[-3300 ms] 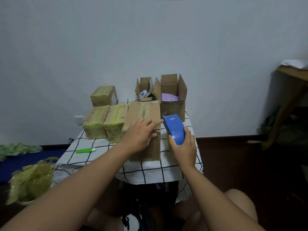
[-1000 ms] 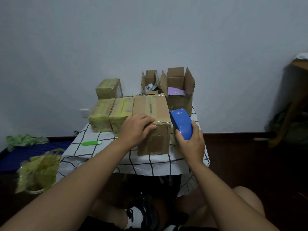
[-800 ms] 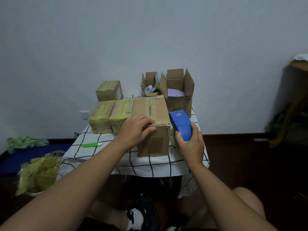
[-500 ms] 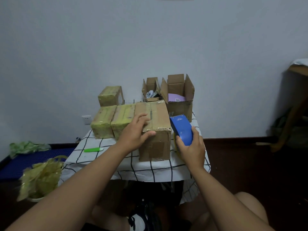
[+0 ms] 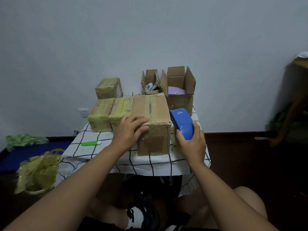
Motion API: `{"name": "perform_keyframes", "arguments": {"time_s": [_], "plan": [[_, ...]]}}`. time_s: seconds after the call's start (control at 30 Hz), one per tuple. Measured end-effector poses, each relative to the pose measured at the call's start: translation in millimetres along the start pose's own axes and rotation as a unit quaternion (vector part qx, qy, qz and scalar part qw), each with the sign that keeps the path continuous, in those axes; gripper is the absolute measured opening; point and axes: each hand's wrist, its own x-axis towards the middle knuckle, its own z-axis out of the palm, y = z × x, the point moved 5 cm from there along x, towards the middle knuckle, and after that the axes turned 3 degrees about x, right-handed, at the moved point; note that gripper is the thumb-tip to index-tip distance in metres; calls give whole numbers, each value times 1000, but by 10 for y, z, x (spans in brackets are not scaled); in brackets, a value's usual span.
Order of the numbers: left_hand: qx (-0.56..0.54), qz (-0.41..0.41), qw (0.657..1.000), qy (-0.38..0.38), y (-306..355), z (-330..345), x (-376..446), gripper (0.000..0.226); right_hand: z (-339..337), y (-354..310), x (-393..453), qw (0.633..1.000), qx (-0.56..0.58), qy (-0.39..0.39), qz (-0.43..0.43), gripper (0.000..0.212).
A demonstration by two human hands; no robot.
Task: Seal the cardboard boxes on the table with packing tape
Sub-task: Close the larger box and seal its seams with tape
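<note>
A long brown cardboard box with clear tape along its top seam lies on the checked table. My left hand rests flat on the box's near left top corner, fingers spread. My right hand grips a blue tape dispenser just right of the box, near its front edge. Three boxes wrapped in yellowish tape stand to the left. Two open boxes, a small one and a larger one, stand at the back.
A green utility knife lies on the table's left side. A basket of crumpled yellow tape sits on the floor at left, beside a blue mat. A wooden piece of furniture stands at right. My knees are below the table.
The long box has been turned and squared up beside the wrapped boxes. My left hand stays on its near corner; my right hand keeps the dispenser beside it.
</note>
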Motion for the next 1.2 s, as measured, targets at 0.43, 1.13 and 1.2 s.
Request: {"name": "perform_keyframes", "arguments": {"time_s": [0.43, 1.13, 1.2], "plan": [[9, -6, 1000, 6, 72, -11, -10, 39, -17, -18, -22, 1000, 5, 2, -4, 69], [-91, -10, 995, -44, -114, -93, 27, 32, -31, -51, -43, 1000, 7, 9, 2, 69], [-85, -5, 995, -48, -115, -106, 46, 33, -26, -57, -43, 1000, 5, 8, -1, 68]]}}
